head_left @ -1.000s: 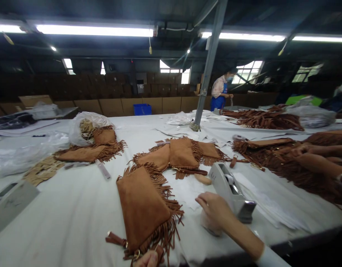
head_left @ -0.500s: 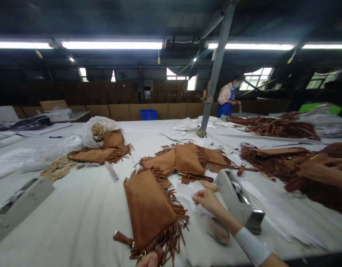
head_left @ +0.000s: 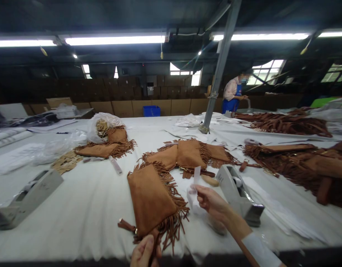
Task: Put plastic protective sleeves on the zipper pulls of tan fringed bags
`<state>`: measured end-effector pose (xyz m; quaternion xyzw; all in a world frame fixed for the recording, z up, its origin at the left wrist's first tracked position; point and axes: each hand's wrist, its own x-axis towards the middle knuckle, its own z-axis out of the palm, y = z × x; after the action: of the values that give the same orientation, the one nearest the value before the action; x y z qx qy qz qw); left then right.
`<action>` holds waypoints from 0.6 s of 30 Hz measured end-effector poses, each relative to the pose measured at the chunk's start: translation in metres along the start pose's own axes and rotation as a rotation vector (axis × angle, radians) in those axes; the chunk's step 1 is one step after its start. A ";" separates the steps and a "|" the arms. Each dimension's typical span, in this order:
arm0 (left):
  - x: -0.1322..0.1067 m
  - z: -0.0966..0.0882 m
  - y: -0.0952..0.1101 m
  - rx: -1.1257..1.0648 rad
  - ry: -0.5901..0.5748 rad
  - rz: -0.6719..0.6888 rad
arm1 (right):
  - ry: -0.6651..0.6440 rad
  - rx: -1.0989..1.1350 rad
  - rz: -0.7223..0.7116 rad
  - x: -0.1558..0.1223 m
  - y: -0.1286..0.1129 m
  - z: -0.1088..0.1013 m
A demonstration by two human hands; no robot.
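Observation:
My left hand (head_left: 144, 252) is at the bottom edge of the view, its fingers closed around the lower corner of a tan suede fringed pouch (head_left: 151, 198), near a leather tassel (head_left: 126, 224). My right hand (head_left: 211, 202) pinches a narrow white paper strip (head_left: 197, 176) upright, with crumpled white wrapping (head_left: 193, 200) beneath it. A grey tape dispenser (head_left: 239, 196) stands just right of that hand. Several more fringed suede pouches (head_left: 190, 155) lie flat beyond both hands on the white-covered table (head_left: 76, 222).
A heap of fringed bags lies at the right, with more at the far right. A second tape dispenser sits at the left. A plastic bag holds items at the back. A steel column rises from the table. A person in a blue apron stands at the back, before stacked cartons.
My right hand has risen and now pinches the paper strip upright. My left hand has closed on the pouch corner, shifting it slightly. A co-worker's hands have left the pile at the right.

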<state>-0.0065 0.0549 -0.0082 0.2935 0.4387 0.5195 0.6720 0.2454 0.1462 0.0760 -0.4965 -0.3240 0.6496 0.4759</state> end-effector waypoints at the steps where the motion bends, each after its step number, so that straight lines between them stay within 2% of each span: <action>1: 0.001 0.001 0.003 -0.011 -0.018 0.008 | -0.044 -0.054 -0.008 -0.005 -0.003 0.002; 5: 0.002 0.018 0.035 0.084 -0.141 -0.018 | -0.275 -0.235 -0.029 -0.023 -0.003 0.027; 7: 0.001 0.029 0.055 0.140 -0.221 0.024 | -0.352 -0.282 -0.051 -0.025 0.002 0.045; 10: -0.001 0.042 0.072 0.196 -0.365 0.090 | -0.371 -0.326 -0.085 -0.018 0.011 0.069; 12: 0.001 0.043 0.070 0.229 -0.424 0.061 | -0.343 -0.323 -0.083 -0.012 0.016 0.080; 14: 0.005 0.039 0.062 0.235 -0.392 0.035 | -0.295 -0.303 -0.100 -0.008 0.021 0.087; 16: 0.011 0.034 0.051 0.214 -0.294 0.057 | -0.263 -0.321 -0.139 -0.009 0.026 0.088; 18: 0.016 0.029 0.044 0.207 -0.197 0.104 | -0.284 -0.423 -0.167 -0.016 0.031 0.083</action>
<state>0.0013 0.0853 0.0378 0.4331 0.4060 0.4742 0.6502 0.1580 0.1254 0.0783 -0.4602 -0.5560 0.5891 0.3634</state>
